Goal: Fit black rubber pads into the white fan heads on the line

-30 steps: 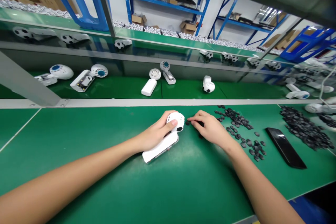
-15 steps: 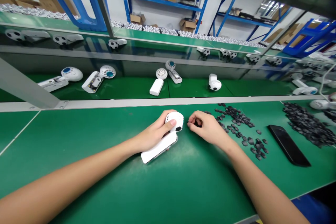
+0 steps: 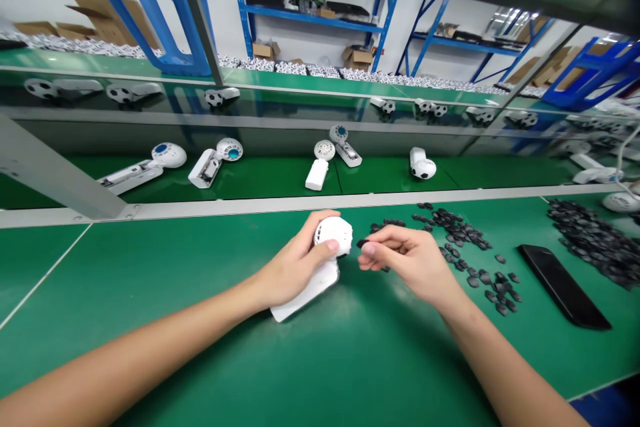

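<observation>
My left hand (image 3: 299,267) is wrapped round a white plastic device (image 3: 307,290) with a round, slotted head and a long flat body. Its thumb lies across the head, and the body slants down to the left beneath the palm. Just right of the head, my right hand (image 3: 400,257) pinches a small black plastic piece (image 3: 363,243) between thumb and fingertips. A small gap separates that piece from the head. Loose black pieces (image 3: 457,223) of similar look lie scattered on the green tabletop (image 3: 320,373) behind and right of my right hand.
A long black tray-like part (image 3: 565,287) lies at the right, beside a big heap of black pieces (image 3: 595,240). Beyond the pale rail (image 3: 280,202), several white devices (image 3: 317,173) rest on a green belt (image 3: 280,177). A grey post (image 3: 55,173) rises at the left.
The device's head has turned in my left hand, so its black patch shows less. My right hand has tilted, and the black piece in its fingertips shows more plainly. The view has shifted slightly.
</observation>
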